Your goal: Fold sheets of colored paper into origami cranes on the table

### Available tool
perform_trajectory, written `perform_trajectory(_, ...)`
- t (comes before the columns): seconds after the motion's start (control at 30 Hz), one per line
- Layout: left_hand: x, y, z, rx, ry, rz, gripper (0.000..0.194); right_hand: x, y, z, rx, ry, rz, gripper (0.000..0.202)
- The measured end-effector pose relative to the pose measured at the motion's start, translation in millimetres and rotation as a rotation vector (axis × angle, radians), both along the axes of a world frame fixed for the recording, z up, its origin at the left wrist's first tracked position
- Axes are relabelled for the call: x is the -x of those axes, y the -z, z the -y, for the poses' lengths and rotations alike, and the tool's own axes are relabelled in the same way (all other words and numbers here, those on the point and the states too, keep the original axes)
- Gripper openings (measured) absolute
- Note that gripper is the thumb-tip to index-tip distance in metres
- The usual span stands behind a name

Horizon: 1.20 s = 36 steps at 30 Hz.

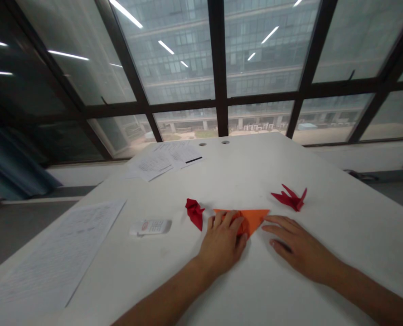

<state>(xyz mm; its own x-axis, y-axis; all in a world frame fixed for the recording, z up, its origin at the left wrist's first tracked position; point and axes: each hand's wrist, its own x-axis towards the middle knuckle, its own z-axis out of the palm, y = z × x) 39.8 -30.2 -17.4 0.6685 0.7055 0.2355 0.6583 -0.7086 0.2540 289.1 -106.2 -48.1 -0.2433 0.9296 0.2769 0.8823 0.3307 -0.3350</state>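
An orange sheet of origami paper, folded into a triangle, lies on the white table with its long edge away from me. My left hand rests over its left part, fingers laid out on the paper and hiding much of it. At the triangle's right corner is my right hand, fingers apart and holding nothing; whether a fingertip touches the corner I cannot tell. A red folded paper figure lies left of the triangle. Beyond my right hand sits a red paper crane with pointed tips.
A white packet with printing lies left of the red figure. A large written sheet covers the table's left side. More papers lie at the far left, near two round holes in the tabletop. Windows rise behind the table.
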Motion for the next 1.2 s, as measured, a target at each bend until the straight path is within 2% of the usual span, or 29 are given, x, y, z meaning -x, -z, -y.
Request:
perform_trajectory(0.2, 0.1, -2.6, 2.8, -0.013, 0.000, -0.007, 0.039, -0.9, 3.4, -0.5, -0.010, 0.024, -0.014, 0.042)
perform_trajectory(0.57, 0.4, -0.2, 1.9, -0.028, -0.048, 0.017, 0.045, 2.6, -3.6, 0.4, -0.011, 0.010, -0.025, 0.040)
perform_trajectory(0.67, 1.0, -0.5, 0.3, -0.023, -0.052, 0.034, 0.045, 2.2, -2.9, 0.3, -0.032, 0.051, -0.060, 0.042)
perform_trajectory(0.77, 1.4, -2.5, -1.4, 0.001, 0.025, 0.042, 0.045, -0.7, 0.6, -2.8, -0.100, 0.137, -0.096, 0.046)
perform_trajectory(0.87, 0.9, -3.3, -2.3, 0.031, 0.138, 0.066, 0.043, -5.3, 5.7, -7.4, -0.142, 0.227, -0.123, 0.039)
perform_trajectory(0.93, 0.2, -2.0, -2.4, 0.029, 0.167, 0.083, 0.042, -7.5, 8.1, -9.8, -0.130, 0.260, -0.131, 0.034)
perform_trajectory(1.2, 0.9, 8.3, -2.5, -0.015, 0.062, 0.170, 0.053, -5.9, 0.9, -11.3, -0.052, 0.282, -0.201, 0.015)
